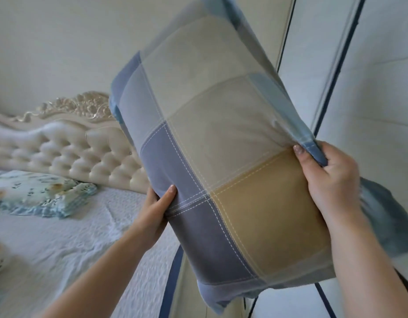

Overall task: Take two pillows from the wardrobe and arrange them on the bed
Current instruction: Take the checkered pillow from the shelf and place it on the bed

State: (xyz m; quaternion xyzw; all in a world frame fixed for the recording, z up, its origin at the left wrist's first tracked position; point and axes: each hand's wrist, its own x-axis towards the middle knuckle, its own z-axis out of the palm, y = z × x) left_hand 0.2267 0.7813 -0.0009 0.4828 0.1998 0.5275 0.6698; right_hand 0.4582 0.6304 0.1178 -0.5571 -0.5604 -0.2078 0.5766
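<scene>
While the plain pale wall (pixel 60 42) fills the far left of the room, the bed (pixel 60 237) takes the lower left part, and its cover is white with a fine quilted, bumpy texture. At the far end of the bed stands the headboard (pixel 79 154), cream, padded and buttoned in soft diamond shapes, with a carved curly ornament on its top edge. On the right side is the wardrobe (pixel 370 88), made of pale fabric panels with thin dark blue trim lines.

In the middle, held up in the air between bed and wardrobe, is the pillow (pixel 221 145). It is long and plump, tilted with its far end higher, and its soft cover has large squares in grey-blue, beige and mustard yellow, separated by pale dashed stitch lines. A folded blanket (pixel 38 193), light blue-green with a small print, lies on the bed just beside the headboard.

The right hand (pixel 329 177) grips the near right edge of the pillow, thumb pressed on the front and the fingers curled behind the bunched fabric. The left hand (pixel 156 212) holds the near left edge, thumb flat on the front, other fingers hidden behind the pillow.
</scene>
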